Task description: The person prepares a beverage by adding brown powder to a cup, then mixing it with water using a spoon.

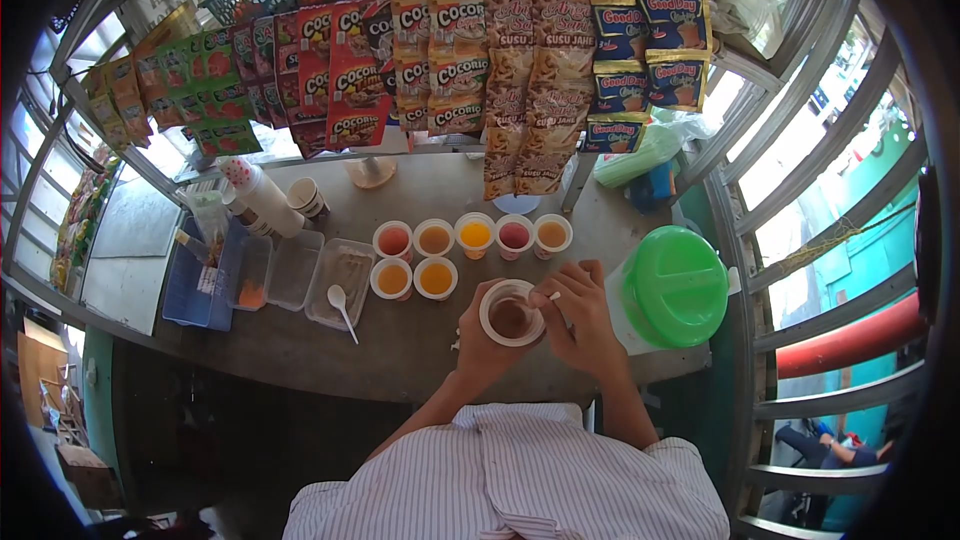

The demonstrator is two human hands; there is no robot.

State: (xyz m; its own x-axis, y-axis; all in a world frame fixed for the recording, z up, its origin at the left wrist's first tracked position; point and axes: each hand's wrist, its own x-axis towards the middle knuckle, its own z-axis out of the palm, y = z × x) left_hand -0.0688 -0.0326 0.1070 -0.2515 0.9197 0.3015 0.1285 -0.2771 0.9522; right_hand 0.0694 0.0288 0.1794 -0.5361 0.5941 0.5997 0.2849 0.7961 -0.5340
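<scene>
My left hand (482, 340) is wrapped round a white paper cup (511, 332) with brown liquid inside. Over its right rim, my right hand (577, 315) pinches a slim white utensil (555, 296), which looks like a spoon; its lower end is hard to make out. Just beyond my hands stand several filled cups, among them a yellow one (474, 233), a dark red one (514, 234) and a light brown one (551, 235). Nearer on the left are two orange ones, including this orange cup (436, 279).
A clear jug with a green lid (678, 285) stands right of my hands. To the left are clear containers (296, 270), a white spoon (342, 312), a blue basket (200, 280) and stacked cups (262, 198). Drink sachets (460, 65) hang across the front.
</scene>
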